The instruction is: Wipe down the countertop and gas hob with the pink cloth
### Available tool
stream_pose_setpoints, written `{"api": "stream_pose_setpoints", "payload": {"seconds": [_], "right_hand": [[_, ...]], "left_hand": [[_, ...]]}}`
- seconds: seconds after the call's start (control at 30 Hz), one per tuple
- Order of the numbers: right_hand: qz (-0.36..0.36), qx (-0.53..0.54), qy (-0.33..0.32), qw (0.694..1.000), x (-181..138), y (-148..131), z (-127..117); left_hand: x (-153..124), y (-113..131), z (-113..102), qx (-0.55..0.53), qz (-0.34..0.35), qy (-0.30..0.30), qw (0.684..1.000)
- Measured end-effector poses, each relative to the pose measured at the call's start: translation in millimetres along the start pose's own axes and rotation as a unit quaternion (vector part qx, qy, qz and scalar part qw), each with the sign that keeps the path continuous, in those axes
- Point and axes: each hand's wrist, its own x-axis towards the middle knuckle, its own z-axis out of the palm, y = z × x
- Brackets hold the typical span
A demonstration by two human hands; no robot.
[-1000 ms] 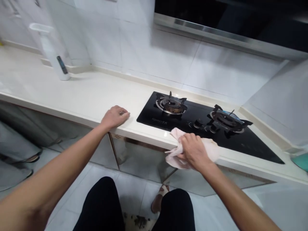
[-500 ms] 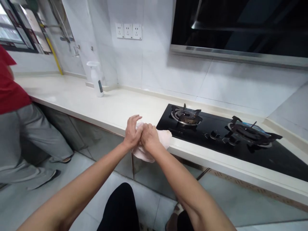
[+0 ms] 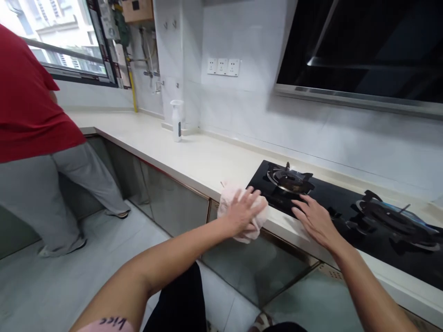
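Note:
A pale pink cloth (image 3: 225, 196) lies bunched over the front edge of the counter, partly hanging down. My left hand (image 3: 242, 214) rests on top of it, fingers spread and stretched out, covering much of the fabric. To the right, my right hand (image 3: 316, 221) is over the front of the black gas stove (image 3: 277, 199), its fingers apart and nothing in them. Whether its fingertips touch the glass I cannot tell. The nearer burner (image 3: 289, 180) sits just beyond those fingers.
A white spray bottle (image 3: 176, 122) stands on the cream counter (image 3: 194, 159) near the wall. The second burner (image 3: 398, 219) is at the right, under the range hood (image 3: 356, 99). At the left, a person in a red shirt (image 3: 31, 101) stands by the counter.
My hands were together on the cloth; the right has let go and moved right over the stove. My left hand has flattened on the cloth. The view has swung left.

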Motion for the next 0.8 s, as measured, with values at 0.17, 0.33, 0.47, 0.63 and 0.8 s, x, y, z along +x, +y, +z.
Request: {"api": "stream_pose_setpoints", "payload": {"seconds": [0.17,0.33,0.47,0.63,0.8], "right_hand": [[0.067,-0.068,-0.082,0.992,-50,34,28],[0.084,-0.063,-0.104,0.989,-52,41,35],[0.081,-0.042,-0.111,0.99,-54,41,32],[0.087,-0.04,-0.094,0.991,-57,34,29],[0.085,-0.044,-0.089,0.991,-53,26,26]], "left_hand": [[26,25,10,-0.014,0.056,0.03,0.998],[11,-22,12,-0.051,0.098,0.048,0.993],[-23,-111,2,-0.08,-0.082,0.049,0.992],[-67,-220,-29,-0.07,-0.297,0.061,0.95],[-82,-252,-38,-0.083,-0.556,0.172,0.809]]}}
